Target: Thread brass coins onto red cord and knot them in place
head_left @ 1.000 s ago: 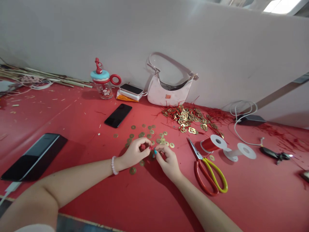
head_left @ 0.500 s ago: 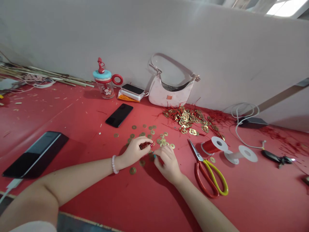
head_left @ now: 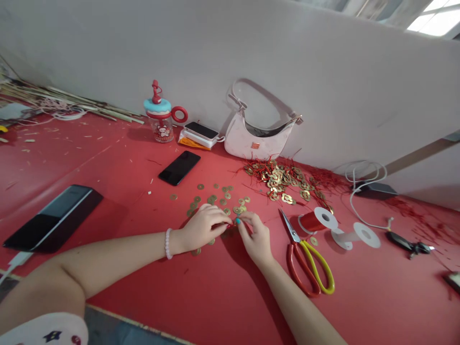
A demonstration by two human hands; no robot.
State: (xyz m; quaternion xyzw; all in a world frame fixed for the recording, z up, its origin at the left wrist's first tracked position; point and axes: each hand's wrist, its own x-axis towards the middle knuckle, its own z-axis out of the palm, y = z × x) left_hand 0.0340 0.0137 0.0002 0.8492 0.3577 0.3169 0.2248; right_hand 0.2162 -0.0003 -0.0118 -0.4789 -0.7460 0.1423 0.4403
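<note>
Left hand (head_left: 204, 227) and right hand (head_left: 256, 235): fingertips narrowed, nearly meeting over red table (head_left: 215, 297); any held item too small to tell. Coins (head_left: 237, 210): loose, mostly just beyond the hands. Scissors (head_left: 295, 237): near right hand.

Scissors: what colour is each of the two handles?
One handle is red, the other handle yellow; the head view shows both.
</note>
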